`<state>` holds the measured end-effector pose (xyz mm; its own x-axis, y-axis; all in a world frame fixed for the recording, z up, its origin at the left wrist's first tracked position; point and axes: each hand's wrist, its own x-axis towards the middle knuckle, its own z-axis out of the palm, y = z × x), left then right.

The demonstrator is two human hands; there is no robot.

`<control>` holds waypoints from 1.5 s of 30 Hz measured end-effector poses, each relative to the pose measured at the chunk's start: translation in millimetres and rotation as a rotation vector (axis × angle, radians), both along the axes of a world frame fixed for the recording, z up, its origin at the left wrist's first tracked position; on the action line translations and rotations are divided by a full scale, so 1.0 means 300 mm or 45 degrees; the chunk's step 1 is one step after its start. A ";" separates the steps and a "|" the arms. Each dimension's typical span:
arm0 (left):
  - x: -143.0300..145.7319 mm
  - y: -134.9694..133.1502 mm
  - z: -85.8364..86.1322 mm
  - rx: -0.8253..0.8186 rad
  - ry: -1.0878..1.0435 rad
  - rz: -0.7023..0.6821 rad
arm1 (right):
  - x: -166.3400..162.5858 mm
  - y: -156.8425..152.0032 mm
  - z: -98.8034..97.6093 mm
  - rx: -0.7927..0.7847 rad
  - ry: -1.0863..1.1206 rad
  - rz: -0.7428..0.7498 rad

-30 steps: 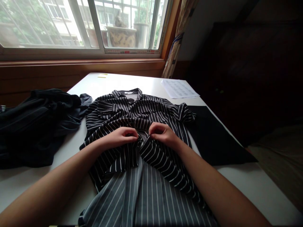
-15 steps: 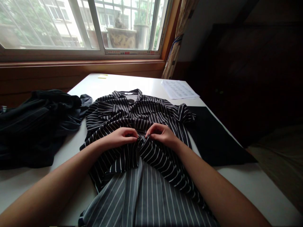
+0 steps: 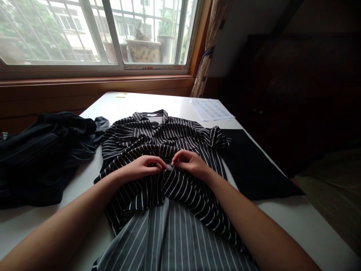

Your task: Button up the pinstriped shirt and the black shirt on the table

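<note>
- Looking down through the head view, I have a black-and-white striped shirt (image 3: 180,188) lying on the white bench (image 3: 175,102), collar toward the window (image 3: 146,22), its lower fronts parted over the grey striped inside.
- My left hand (image 3: 141,165) pinches one front edge of the shirt around its middle, thumb and forefinger close together on the cloth.
- My right hand (image 3: 191,162) pinches the facing front edge, just beside the left.
- I see a crumpled dark garment (image 3: 42,158) to the left of the shirt, and a flat black cloth (image 3: 254,165) to the right, partly under a sleeve.
- Printed sheets (image 3: 211,109) rest near the bench's far right corner; a yellow-edged slip (image 3: 121,95) lies near the far left one.
</note>
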<state>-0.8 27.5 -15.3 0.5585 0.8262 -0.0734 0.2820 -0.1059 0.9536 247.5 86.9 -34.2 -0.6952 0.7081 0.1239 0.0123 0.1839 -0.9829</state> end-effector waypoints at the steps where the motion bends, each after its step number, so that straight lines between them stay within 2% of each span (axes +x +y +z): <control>1: 0.000 0.000 -0.001 0.000 -0.010 -0.002 | -0.001 0.002 -0.002 0.005 0.004 0.010; 8: -0.002 0.002 0.003 -0.002 -0.040 0.006 | -0.001 0.014 -0.016 0.036 0.014 0.027; 14: 0.002 -0.019 0.032 -0.066 -0.033 -0.108 | 0.008 0.011 -0.001 0.061 0.015 -0.117; 18: 0.038 -0.059 0.068 -0.162 -0.057 -0.343 | 0.011 0.011 0.000 0.147 -0.050 -0.182; 22: 0.101 -0.111 0.087 -0.232 -0.023 -0.646 | 0.003 0.010 -0.004 0.514 -0.218 -0.320; 26: 0.175 -0.163 0.074 -0.292 -0.078 -0.917 | -0.010 -0.009 0.000 0.714 -0.421 -0.272; 28: 0.203 -0.182 0.072 -0.338 -0.118 -0.978 | -0.017 -0.019 -0.002 0.795 -0.513 -0.227; 31: 0.205 -0.188 0.089 -0.446 -0.170 -0.860 | -0.024 -0.025 -0.009 0.849 -0.586 -0.181; 34: 0.146 -0.153 0.107 -0.403 -0.274 -0.498 | -0.027 -0.027 -0.011 0.821 -0.554 -0.122; 37: 0.044 -0.076 0.094 -0.016 -0.392 0.082 | -0.031 -0.040 0.009 0.775 -0.432 -0.018; 39: -0.025 -0.021 0.065 0.339 -0.260 0.420 | -0.035 -0.054 0.030 0.735 -0.329 0.060; 41: -0.079 0.021 0.029 0.638 0.069 0.469 | -0.039 -0.070 0.052 0.701 -0.257 0.120; 43: -0.107 0.040 -0.004 0.823 0.312 0.353 | -0.040 -0.083 0.070 0.673 -0.250 0.188; 45: -0.110 0.042 -0.027 0.918 0.467 0.227 | -0.038 -0.092 0.082 0.665 -0.297 0.293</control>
